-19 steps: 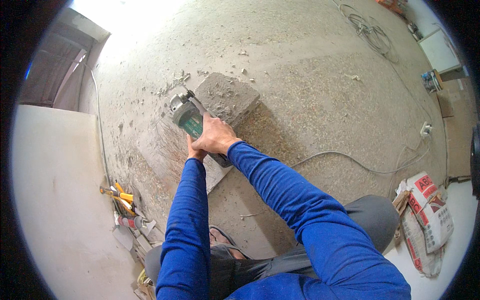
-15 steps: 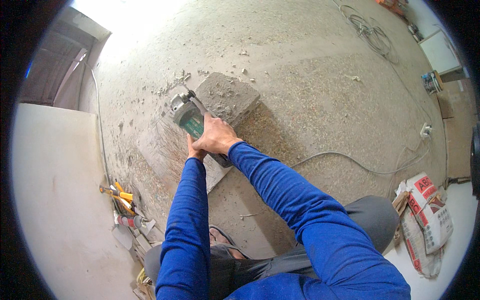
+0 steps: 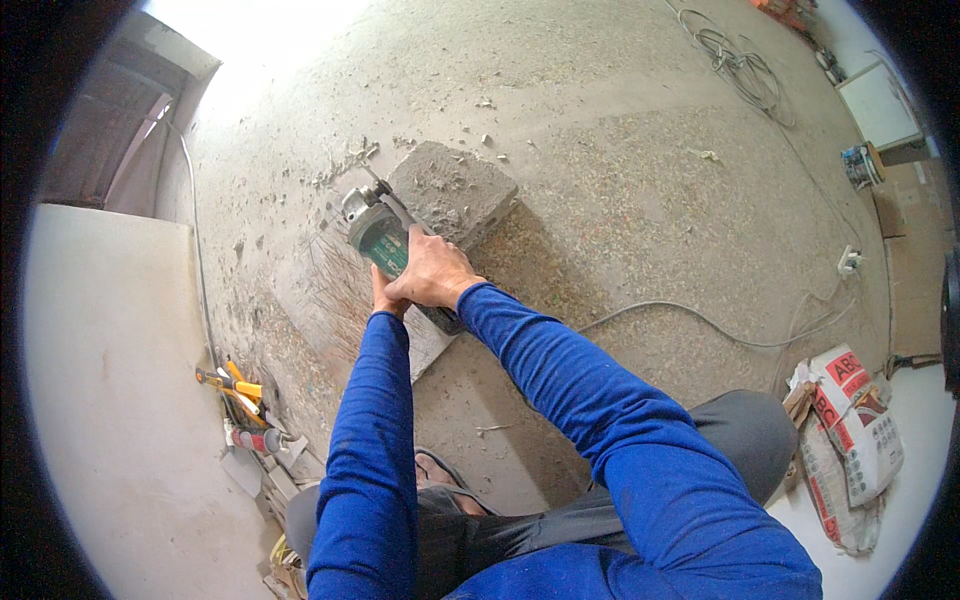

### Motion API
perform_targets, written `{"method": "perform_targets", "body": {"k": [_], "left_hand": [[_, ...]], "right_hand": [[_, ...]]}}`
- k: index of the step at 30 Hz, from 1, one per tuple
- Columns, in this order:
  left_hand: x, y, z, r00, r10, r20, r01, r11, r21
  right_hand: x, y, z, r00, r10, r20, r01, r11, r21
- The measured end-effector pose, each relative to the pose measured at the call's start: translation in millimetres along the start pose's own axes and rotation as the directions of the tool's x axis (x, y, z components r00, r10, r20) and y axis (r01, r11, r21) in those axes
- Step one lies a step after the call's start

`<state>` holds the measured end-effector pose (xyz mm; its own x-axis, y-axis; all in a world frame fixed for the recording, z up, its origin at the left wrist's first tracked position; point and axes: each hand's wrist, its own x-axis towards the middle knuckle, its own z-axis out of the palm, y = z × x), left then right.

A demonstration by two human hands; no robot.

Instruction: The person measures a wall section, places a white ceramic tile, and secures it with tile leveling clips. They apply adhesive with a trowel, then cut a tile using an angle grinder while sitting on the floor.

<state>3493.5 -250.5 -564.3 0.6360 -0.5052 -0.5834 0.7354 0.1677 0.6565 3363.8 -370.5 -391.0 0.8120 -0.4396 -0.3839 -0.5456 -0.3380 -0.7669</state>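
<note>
Both my hands are closed around a green and black angle grinder (image 3: 383, 243), its metal head pointing away from me. My right hand (image 3: 437, 272) wraps the body from above and the right. Under and to the left, my left hand (image 3: 388, 294) grips it, its fingers partly hidden. The disc, seen nearly edge-on, is beside the left edge of a grey concrete block (image 3: 455, 185); I cannot tell whether it touches. Loose chips lie on the block's top. Beneath the grinder is a scratched, pale flat board (image 3: 318, 285).
Concrete crumbs litter the floor. A grey cable (image 3: 690, 310) runs right toward a white socket (image 3: 849, 261). Yellow-handled tools (image 3: 235, 383) lie at the left by a white panel (image 3: 110, 400). Printed bags (image 3: 850, 430) lie at the right; a coiled cable (image 3: 740, 70) is farther off.
The grinder's head and disc have shifted very slightly against the block's left edge. Both hands keep their grip, and the block stays in place.
</note>
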Motion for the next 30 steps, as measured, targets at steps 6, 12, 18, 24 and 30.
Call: {"method": "perform_targets", "body": {"k": [6, 12, 18, 24, 30], "left_hand": [[-1, -1, -1, 1.0, -0.002, -0.01, 0.002, 1.0, -0.006], [1, -4, -4, 1.0, 0.0, -0.028, 0.0, 1.0, 0.003], [4, -5, -3, 0.997, 0.001, -0.072, -0.001, 1.0, 0.013], [2, -4, 0, 1.0, 0.023, -0.021, -0.023, 1.0, -0.005], [2, -5, 1, 0.998, 0.046, -0.036, -0.044, 0.998, 0.05]], "right_hand": [[-3, 1, 0, 1.0, 0.005, -0.003, -0.005, 1.0, 0.002], [-4, 4, 0, 1.0, -0.017, -0.002, 0.017, 1.0, 0.004], [-9, 5, -1, 1.0, -0.008, 0.008, 0.009, 1.0, -0.019], [-12, 5, -1, 1.0, -0.01, 0.0, 0.01, 1.0, 0.0], [-15, 5, -3, 1.0, 0.015, 0.002, -0.015, 0.999, 0.032]]}}
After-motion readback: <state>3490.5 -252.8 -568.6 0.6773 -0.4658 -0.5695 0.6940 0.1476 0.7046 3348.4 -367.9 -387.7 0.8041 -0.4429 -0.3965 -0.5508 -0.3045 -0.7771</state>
